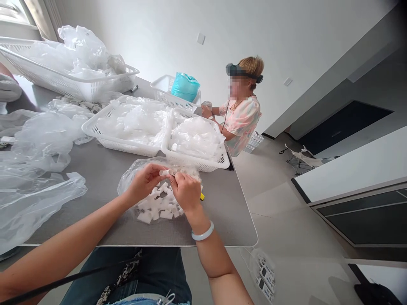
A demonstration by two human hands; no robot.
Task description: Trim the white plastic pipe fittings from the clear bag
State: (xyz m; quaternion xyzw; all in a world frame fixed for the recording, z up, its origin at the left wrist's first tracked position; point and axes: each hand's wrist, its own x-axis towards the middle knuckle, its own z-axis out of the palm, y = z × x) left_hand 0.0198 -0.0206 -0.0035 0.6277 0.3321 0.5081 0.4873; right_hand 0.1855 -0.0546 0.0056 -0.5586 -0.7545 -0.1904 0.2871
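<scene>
Between my two hands is a small white plastic tube (164, 172), held above the table. My left hand (148, 181) pinches its left end between thumb and fingertips. At the right end, my right hand (187, 188) has its fingers curled and pressed together; another small white piece seems to show there, partly hidden. Below both hands, many loose white plastic pieces (165, 213) lie on a clear plastic bag (129, 177). A bit of something yellow (202, 197) peeks out beside my right hand.
White baskets (127, 148) full of clear bags stand beyond my hands on the grey table (104, 212). Loose plastic bags (44, 144) cover the left. Across the table, a person (243, 110) wearing a headset handles something near a basket with a turquoise bag (185, 87).
</scene>
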